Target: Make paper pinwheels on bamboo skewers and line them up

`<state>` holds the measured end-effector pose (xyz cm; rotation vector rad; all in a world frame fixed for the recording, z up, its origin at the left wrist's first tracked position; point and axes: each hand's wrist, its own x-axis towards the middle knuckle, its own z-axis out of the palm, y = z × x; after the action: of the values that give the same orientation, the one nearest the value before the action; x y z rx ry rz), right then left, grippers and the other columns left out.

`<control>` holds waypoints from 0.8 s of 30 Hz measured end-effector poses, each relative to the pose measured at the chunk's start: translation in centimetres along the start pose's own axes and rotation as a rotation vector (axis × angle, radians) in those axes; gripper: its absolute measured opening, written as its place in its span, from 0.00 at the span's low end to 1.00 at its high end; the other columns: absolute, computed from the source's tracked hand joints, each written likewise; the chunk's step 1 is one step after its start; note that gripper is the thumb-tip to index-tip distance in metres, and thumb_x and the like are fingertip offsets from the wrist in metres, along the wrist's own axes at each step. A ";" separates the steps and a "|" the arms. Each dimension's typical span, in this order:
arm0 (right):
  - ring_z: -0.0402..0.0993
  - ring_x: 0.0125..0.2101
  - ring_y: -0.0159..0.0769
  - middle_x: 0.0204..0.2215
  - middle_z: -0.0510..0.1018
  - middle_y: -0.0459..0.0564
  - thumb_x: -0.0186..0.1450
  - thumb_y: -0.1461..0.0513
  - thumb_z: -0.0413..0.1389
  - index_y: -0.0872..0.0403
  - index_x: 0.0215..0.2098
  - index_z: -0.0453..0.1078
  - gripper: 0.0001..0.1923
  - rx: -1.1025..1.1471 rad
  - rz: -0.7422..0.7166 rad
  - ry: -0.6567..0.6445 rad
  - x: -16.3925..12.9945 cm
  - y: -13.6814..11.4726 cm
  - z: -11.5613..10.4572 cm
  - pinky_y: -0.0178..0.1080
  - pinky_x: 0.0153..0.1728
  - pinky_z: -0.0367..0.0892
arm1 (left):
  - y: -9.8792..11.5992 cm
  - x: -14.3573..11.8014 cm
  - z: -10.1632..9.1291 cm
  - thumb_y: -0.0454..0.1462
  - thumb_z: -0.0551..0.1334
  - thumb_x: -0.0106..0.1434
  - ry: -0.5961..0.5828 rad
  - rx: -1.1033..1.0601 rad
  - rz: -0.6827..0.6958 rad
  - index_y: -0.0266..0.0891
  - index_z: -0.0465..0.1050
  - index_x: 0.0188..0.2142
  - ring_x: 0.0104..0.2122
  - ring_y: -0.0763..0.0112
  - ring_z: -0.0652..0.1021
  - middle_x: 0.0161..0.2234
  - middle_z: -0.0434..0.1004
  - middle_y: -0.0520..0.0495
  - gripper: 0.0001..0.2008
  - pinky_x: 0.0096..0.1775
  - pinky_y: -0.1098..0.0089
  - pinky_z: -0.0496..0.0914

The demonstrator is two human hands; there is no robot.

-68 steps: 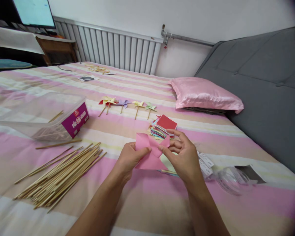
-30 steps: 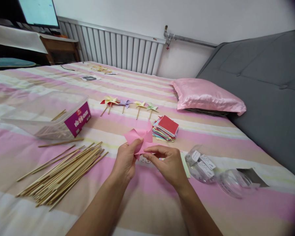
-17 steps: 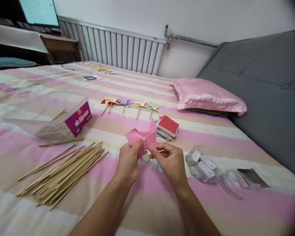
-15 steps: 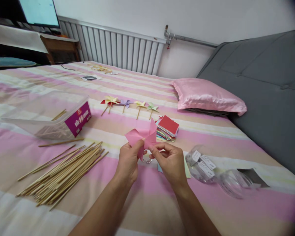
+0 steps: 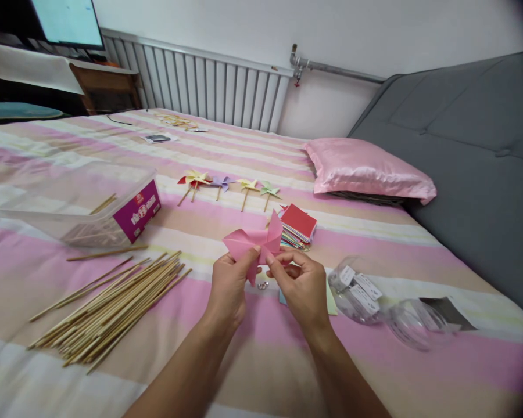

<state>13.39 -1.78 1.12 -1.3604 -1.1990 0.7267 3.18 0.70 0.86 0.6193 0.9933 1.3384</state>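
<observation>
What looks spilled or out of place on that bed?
The bamboo sticks lie fanned loosely on the striped bedspread, outside their clear plastic box. One stray stick lies apart from the pile. Nothing looks damaged.

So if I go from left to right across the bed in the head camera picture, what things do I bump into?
Clear plastic box → pile of wooden sticks → left hand → pink paper pinwheel → right hand → clear plastic containers → dark packet.
</observation>
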 end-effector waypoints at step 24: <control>0.74 0.28 0.36 0.32 0.77 0.52 0.55 0.55 0.60 0.57 0.21 0.69 0.13 0.005 -0.048 0.075 0.2 0.5 -0.1 0.36 0.28 0.71 | 0.1 -0.4 0.3 0.37 0.68 0.45 -0.067 0.029 0.021 0.34 0.71 0.20 0.19 0.78 0.66 0.17 0.70 0.52 0.09 0.19 0.76 0.56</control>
<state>13.64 -1.50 0.71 -1.3389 -1.1654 0.6395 3.42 0.38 1.13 0.6941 0.9559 1.3155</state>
